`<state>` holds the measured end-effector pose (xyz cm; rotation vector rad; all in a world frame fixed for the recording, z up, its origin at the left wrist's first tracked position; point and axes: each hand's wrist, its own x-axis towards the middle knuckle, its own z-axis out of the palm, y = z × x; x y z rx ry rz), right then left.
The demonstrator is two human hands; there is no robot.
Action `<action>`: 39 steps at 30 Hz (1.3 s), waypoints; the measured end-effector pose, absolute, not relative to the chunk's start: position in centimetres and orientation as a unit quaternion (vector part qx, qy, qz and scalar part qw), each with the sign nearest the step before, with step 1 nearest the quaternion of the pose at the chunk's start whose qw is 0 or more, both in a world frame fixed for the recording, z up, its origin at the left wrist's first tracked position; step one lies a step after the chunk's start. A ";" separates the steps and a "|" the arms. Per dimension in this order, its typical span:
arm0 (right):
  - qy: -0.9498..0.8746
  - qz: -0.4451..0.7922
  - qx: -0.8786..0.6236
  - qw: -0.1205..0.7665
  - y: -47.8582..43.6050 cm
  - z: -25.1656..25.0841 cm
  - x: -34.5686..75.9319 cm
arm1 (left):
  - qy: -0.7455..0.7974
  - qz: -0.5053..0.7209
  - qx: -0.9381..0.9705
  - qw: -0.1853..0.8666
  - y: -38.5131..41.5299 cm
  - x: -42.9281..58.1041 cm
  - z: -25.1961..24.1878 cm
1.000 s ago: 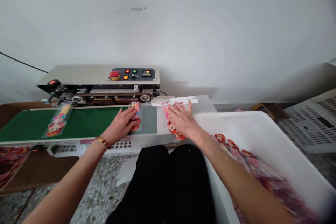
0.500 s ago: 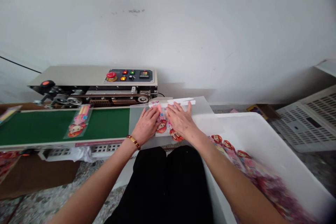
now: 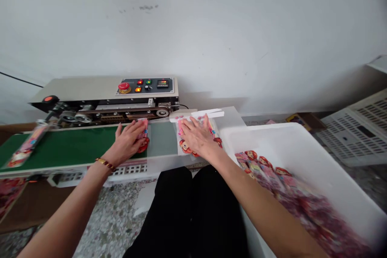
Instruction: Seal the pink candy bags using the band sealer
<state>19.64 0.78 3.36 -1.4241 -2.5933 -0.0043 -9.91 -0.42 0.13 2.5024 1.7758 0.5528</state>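
Observation:
My left hand (image 3: 129,140) lies flat, fingers stretched out, on a clear packet (image 3: 144,145) with a red-haired doll figure. That packet rests at the right end of the green conveyor belt (image 3: 96,141), partly hidden under the hand. My right hand (image 3: 196,135) is spread over several similar doll packets (image 3: 183,145) on the pale sheet to the right of the belt. White strips (image 3: 208,112) run along the far edge of those packets. Another packet (image 3: 26,151) lies farther left on the belt, slightly slanted.
A band sealing machine (image 3: 105,96) with a red stop button (image 3: 124,87) stands behind the belt, against the wall. At my right, a white tub (image 3: 287,137) holds many doll packets (image 3: 284,181). Plastic crates (image 3: 353,133) stand at far right; a cardboard box (image 3: 36,205) is at lower left.
My left hand has slid left with one packet onto the belt. The right hand has shifted slightly left over the others. The packet on the belt has travelled left.

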 end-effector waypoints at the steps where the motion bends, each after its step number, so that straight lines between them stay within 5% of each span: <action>1: -0.872 0.005 -0.479 0.096 0.8 3.4 19.1 | 0.575 0.190 0.796 -0.009 -0.6 -9.1 0.3; 9: -0.867 0.019 -0.489 0.092 0.1 3.5 21.2 | 0.514 0.214 0.827 0.079 -1.2 3.2 -0.1; 24: -0.878 -0.007 -0.471 0.088 0.0 2.4 21.1 | 0.560 0.190 0.804 0.052 -1.0 -7.1 0.2; 27: -0.874 -0.008 -0.475 0.102 0.3 2.5 19.4 | 0.579 0.214 0.787 -0.001 -1.4 -5.8 0.5; 33: -0.856 0.018 -0.508 0.088 0.4 3.5 18.8 | 0.510 0.187 0.838 0.058 -1.2 1.5 0.1; 39: -0.836 -0.006 -0.544 0.070 -0.6 3.4 24.9 | 0.510 0.195 0.834 0.074 -0.7 -1.4 -0.4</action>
